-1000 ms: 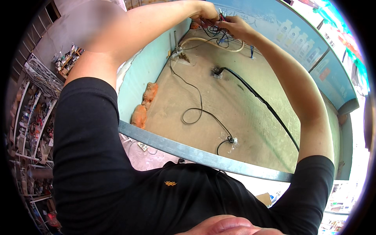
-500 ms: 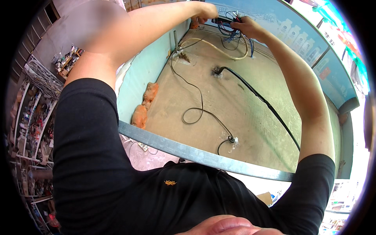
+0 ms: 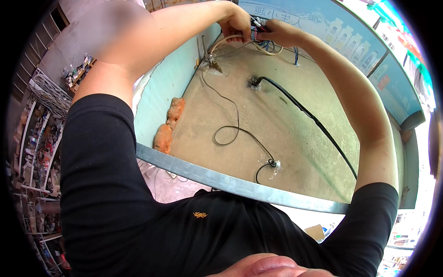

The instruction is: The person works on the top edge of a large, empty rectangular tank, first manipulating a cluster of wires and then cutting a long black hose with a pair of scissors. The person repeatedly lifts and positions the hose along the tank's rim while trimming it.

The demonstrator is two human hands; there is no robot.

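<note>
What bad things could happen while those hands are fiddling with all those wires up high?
Both hands, left hand and right hand, grip a bundle of coloured wires with arms stretched far over a metal rail. A strand could slip free or get yanked loose. If any wire is live, bare fingers might get a shock. The thin black cable looped on the dusty surface could also snag.

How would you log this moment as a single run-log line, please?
left hand: grips cream cable | right hand: pinches coloured wires | black cable: lies loose on dusty ledge
</note>
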